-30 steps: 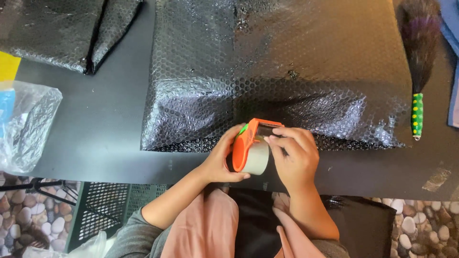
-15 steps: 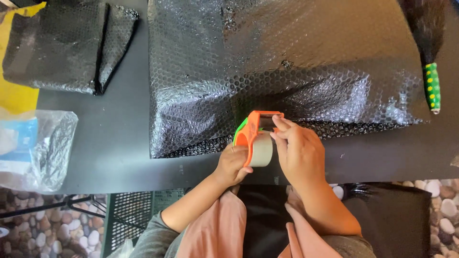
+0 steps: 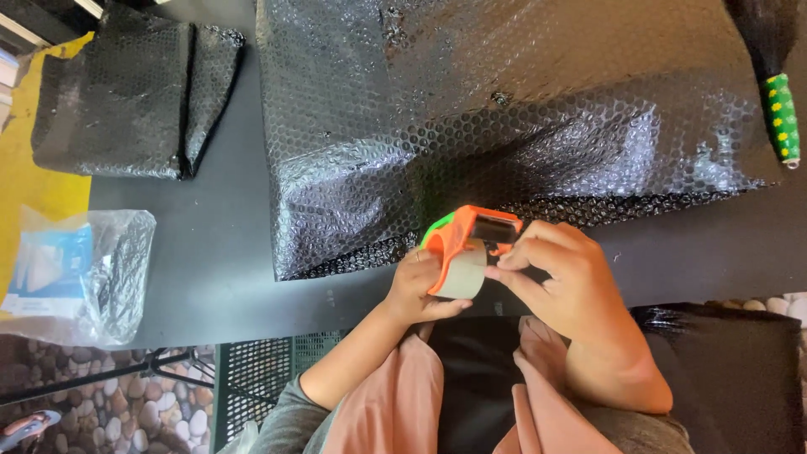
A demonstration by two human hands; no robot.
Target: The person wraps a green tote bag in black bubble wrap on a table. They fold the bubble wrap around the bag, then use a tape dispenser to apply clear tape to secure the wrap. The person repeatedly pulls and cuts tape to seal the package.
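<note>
Holding tape dispenser (image 3: 461, 252) | both hands | dark table (image 3: 218, 252) | pebble floor (image 3: 101, 395)

An orange tape dispenser (image 3: 458, 244) with a green edge is standing on its side at the near table edge; its beige tape roll (image 3: 465, 273) is sitting inside, facing the viewer; it is touching black bubble wrap (image 3: 504, 126) behind.
</note>
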